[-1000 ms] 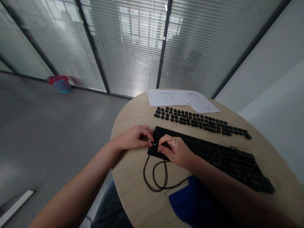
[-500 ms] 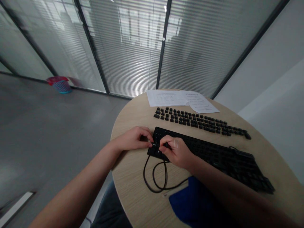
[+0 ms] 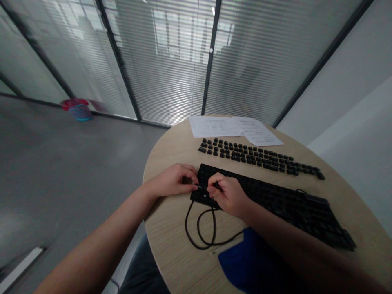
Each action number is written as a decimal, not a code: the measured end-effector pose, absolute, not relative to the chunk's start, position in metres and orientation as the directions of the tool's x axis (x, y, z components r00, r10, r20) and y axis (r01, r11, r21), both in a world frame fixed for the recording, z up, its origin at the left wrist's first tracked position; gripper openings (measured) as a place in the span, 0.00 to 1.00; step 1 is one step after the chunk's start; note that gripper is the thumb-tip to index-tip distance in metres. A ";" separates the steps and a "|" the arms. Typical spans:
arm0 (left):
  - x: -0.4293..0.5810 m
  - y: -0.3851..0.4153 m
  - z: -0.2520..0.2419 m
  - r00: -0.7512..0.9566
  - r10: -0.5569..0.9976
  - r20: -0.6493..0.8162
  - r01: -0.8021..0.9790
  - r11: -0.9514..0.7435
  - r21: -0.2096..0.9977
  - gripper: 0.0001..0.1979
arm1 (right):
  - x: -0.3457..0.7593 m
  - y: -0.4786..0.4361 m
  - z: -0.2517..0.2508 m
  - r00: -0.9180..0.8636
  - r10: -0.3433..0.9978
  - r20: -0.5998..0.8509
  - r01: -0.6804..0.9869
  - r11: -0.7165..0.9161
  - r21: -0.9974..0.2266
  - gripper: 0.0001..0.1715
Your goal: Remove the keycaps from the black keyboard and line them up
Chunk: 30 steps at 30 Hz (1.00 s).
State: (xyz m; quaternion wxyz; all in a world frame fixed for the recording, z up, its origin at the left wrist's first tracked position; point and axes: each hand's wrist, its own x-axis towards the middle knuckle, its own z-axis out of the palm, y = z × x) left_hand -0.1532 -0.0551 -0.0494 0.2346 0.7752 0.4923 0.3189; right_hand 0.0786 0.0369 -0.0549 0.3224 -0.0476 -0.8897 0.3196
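A black keyboard (image 3: 260,188) lies aslant across the round table, and a few keycaps (image 3: 204,196) sit at its near left end. My left hand (image 3: 179,179) rests at the keyboard's left edge, its thumb and forefinger closed against that edge beside a keycap with white marking. Just to the right, over the left part of the keyboard, my right hand (image 3: 228,194) is closed in a pinch. What its fingertips hold is too small and dark to make out. Behind the keyboard, loose black keycaps (image 3: 248,155) are laid out in rows.
Printed papers (image 3: 220,126) lie at the back of the wooden table (image 3: 171,151). A looped black cable (image 3: 198,246) and a blue cloth-like item (image 3: 241,261) are near the front. On the floor by the glass partition stands a red and blue basket (image 3: 79,111).
My right hand has shifted slightly to the right, leaving a wider gap between its fingertips and my left thumb. The left hand has barely moved.
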 end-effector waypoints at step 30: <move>-0.154 -0.055 -0.049 0.305 0.925 0.227 0.586 -0.370 0.721 0.06 | 0.079 0.037 -0.052 -0.830 0.236 0.505 -0.127 0.802 -0.584 0.18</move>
